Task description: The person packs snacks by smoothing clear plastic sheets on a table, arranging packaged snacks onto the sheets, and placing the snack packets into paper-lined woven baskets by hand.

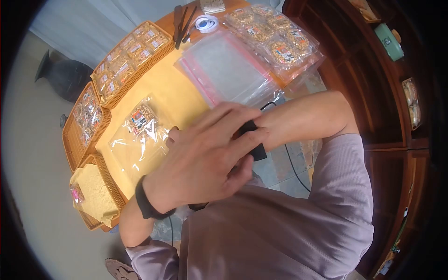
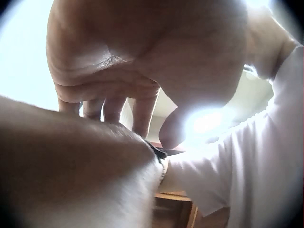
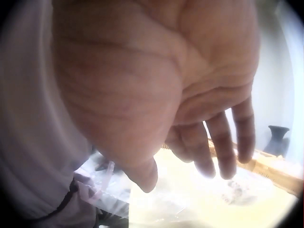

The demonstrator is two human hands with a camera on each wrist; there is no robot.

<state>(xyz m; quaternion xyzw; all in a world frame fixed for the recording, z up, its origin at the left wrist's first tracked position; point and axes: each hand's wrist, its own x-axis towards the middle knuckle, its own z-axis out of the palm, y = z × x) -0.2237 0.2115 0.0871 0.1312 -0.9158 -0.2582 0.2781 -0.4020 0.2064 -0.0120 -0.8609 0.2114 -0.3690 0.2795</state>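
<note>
My left hand reaches across to my right wrist. Its fingers and thumb lie on either side of the black wristband there and grip it; in the left wrist view those fingers come down behind the right forearm. Mostly hidden under the left hand in the head view, my right hand shows its palm in the right wrist view, fingers loosely bent and holding nothing. Beyond the hands, a labelled snack packet of pale brown bits lies on a clear plastic bag on the yellow tablecloth.
Wicker baskets line the table's left side, two with wrapped snacks. Flat pink-edged bags and packs of round snacks lie toward the far right. Tape and dark tools sit at the back. Wooden shelves stand on the right.
</note>
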